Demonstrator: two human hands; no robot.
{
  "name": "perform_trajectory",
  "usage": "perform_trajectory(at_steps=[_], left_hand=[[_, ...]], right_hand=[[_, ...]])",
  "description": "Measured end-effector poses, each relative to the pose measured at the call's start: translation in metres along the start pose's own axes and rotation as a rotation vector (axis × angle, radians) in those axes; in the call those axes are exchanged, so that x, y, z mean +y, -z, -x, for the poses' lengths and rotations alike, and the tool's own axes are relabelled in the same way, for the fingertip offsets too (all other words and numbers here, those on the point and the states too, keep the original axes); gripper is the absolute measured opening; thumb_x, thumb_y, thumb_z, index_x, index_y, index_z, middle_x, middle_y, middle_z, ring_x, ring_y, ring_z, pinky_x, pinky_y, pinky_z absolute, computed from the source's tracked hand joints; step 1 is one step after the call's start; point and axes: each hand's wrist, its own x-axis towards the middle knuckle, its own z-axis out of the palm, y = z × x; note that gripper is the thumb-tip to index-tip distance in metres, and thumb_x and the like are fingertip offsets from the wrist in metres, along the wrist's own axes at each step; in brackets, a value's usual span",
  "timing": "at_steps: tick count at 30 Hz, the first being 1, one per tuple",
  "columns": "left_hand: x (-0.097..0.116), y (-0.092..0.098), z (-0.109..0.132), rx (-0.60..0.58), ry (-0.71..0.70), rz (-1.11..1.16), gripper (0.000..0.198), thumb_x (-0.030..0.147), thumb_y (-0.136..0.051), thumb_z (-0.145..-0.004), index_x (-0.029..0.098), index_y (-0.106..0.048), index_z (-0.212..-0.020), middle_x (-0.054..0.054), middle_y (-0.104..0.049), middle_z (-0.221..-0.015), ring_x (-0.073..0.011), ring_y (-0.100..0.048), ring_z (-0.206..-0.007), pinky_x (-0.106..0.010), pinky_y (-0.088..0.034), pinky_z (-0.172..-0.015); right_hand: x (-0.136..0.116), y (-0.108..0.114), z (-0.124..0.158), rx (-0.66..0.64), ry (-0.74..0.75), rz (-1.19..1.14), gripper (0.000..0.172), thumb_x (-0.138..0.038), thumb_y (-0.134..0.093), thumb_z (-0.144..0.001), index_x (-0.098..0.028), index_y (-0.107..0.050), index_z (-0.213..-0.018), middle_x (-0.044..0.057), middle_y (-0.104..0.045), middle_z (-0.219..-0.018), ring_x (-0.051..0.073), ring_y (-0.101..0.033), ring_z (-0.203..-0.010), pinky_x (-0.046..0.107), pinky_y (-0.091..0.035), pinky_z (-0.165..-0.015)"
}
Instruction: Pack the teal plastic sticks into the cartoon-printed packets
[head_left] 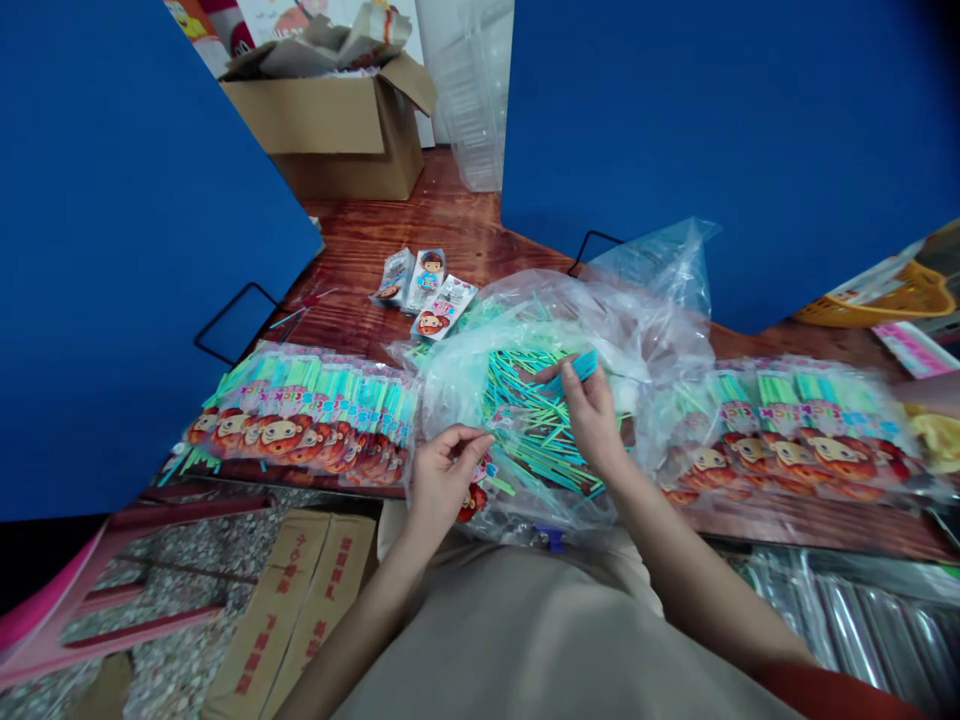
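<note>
My right hand [592, 415] is closed around a small bundle of blue sticks [581, 367], held above a large clear plastic bag [457, 385]. Loose green and blue sticks [540, 430] fill the bag's open mouth. At the bag's near left side, my left hand [448, 475] pinches a clear printed packet [472, 502] with a cartoon head on it. That packet is partly hidden behind the fingers, and its contents are hard to make out.
Filled packets overlap in a row on the left [300, 420], with another row of packets [810, 430] on the right. Stacks of printed cards [444, 308] lie beyond the bag. Blue panels [712, 130] flank the table, and a cardboard box [330, 130] stands at the back.
</note>
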Motion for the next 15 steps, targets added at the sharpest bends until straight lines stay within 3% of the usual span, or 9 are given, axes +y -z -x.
perform_trajectory(at_steps=[4,7,11,15], left_hand=[[-0.004,0.004,0.0,0.029,0.003,0.0,0.016,0.032,-0.077,-0.071,0.017,-0.073,-0.071,0.001,-0.066,-0.064,-0.012,-0.055,-0.061,-0.022,-0.044,-0.061],[-0.003,0.004,0.001,0.025,0.001,-0.007,0.016,0.033,-0.077,-0.071,0.017,-0.073,-0.07,0.001,-0.065,-0.063,-0.0116,-0.054,-0.059,-0.022,-0.043,-0.059],[0.003,0.0,0.002,0.006,0.004,0.013,0.016,0.032,-0.077,-0.071,0.017,-0.073,-0.07,0.001,-0.066,-0.063,-0.0114,-0.053,-0.058,-0.023,-0.043,-0.059],[0.007,-0.005,0.002,-0.017,0.024,0.038,0.016,0.032,-0.077,-0.07,0.016,-0.072,-0.068,0.002,-0.062,-0.059,-0.0104,-0.05,-0.056,-0.023,-0.041,-0.058]], right_hand=[[0.02,-0.005,0.007,-0.181,0.025,0.202,0.035,-0.059,-0.053,-0.091,-0.025,-0.058,-0.089,0.007,-0.073,-0.089,0.026,-0.067,-0.086,0.043,-0.051,-0.084],[0.025,-0.006,0.006,-0.152,0.003,0.144,0.032,-0.056,-0.055,-0.091,-0.025,-0.06,-0.089,0.006,-0.073,-0.091,0.025,-0.067,-0.091,0.044,-0.049,-0.09],[0.004,-0.004,-0.002,-0.031,-0.138,-0.33,0.025,-0.05,-0.063,-0.089,-0.026,-0.057,-0.095,-0.001,-0.073,-0.082,0.022,-0.07,-0.093,0.044,-0.051,-0.095],[-0.036,-0.004,-0.005,-0.053,-0.248,-0.721,0.028,-0.043,-0.075,-0.082,-0.027,-0.056,-0.094,-0.003,-0.072,-0.077,0.023,-0.074,-0.088,0.043,-0.057,-0.088]])
